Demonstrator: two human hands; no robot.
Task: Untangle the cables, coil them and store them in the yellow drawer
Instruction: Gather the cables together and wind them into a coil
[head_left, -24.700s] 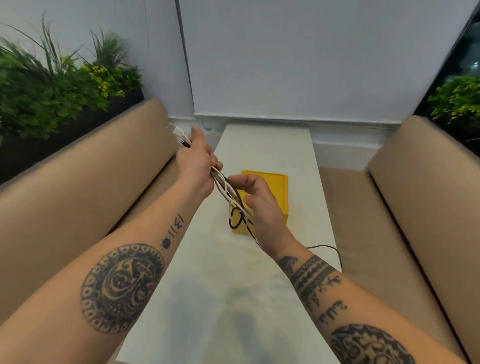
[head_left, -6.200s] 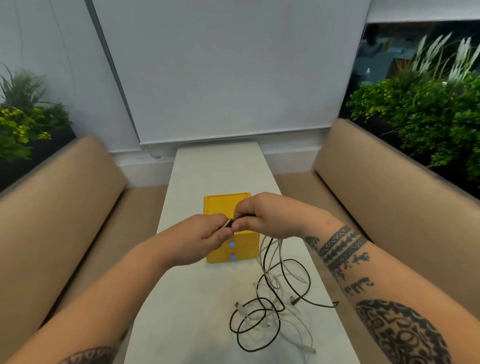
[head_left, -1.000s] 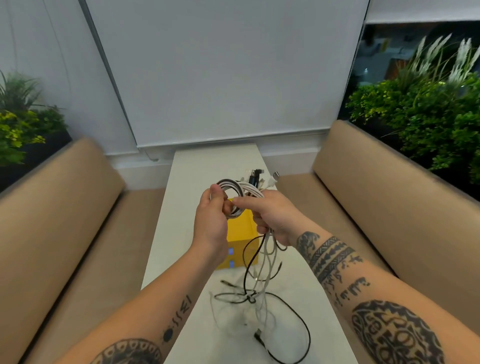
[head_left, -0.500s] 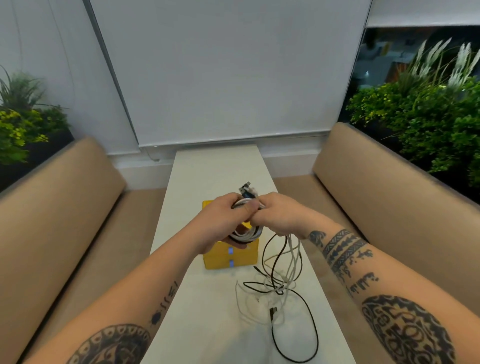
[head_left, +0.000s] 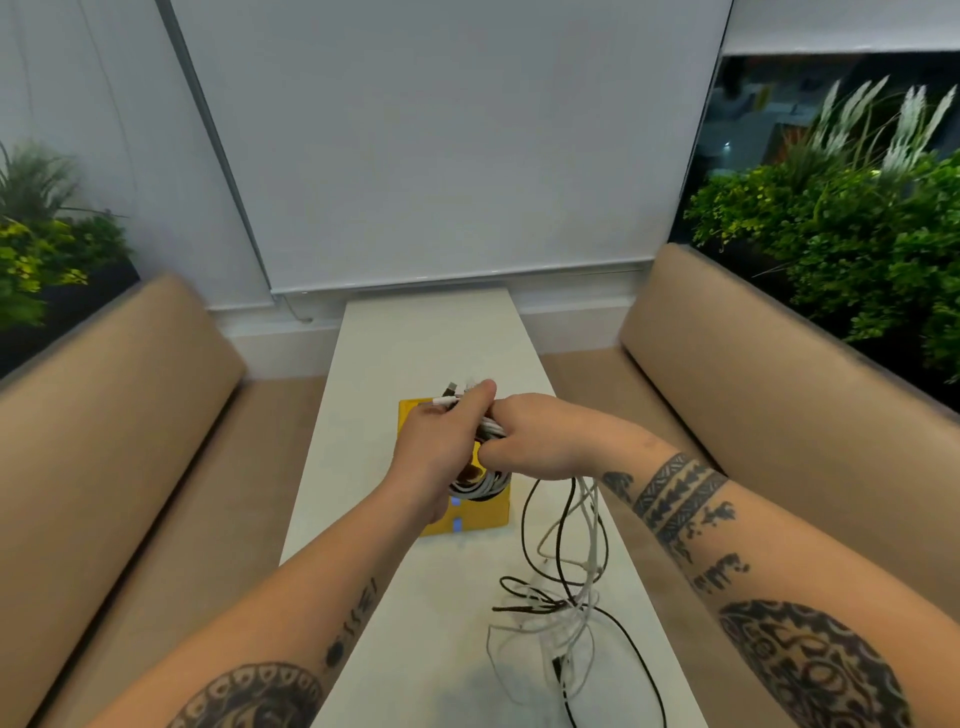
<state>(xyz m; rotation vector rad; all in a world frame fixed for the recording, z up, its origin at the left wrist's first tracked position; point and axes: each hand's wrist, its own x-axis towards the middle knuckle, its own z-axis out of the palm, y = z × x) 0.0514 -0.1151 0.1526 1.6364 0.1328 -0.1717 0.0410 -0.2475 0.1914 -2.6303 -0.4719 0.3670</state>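
My left hand (head_left: 439, 449) grips a coil of white and black cables (head_left: 480, 486), with several plug ends sticking up past my thumb. My right hand (head_left: 535, 441) is closed on the same strands right beside it. Both hands hover above the small yellow drawer unit (head_left: 491, 514) on the narrow white table (head_left: 431, 343). From my right hand, loose black and white cables (head_left: 566, 587) hang down and lie tangled on the table near me. The drawer fronts with blue tabs look closed.
Tan cushioned benches (head_left: 119, 415) run along both sides of the table. A white blind and wall stand behind the table's far end. Green plants (head_left: 841, 244) sit behind each bench back.
The coil in my left hand has come down from chest height to just above the yellow unit, my hands have drawn together, and less loose cable lies on the table.
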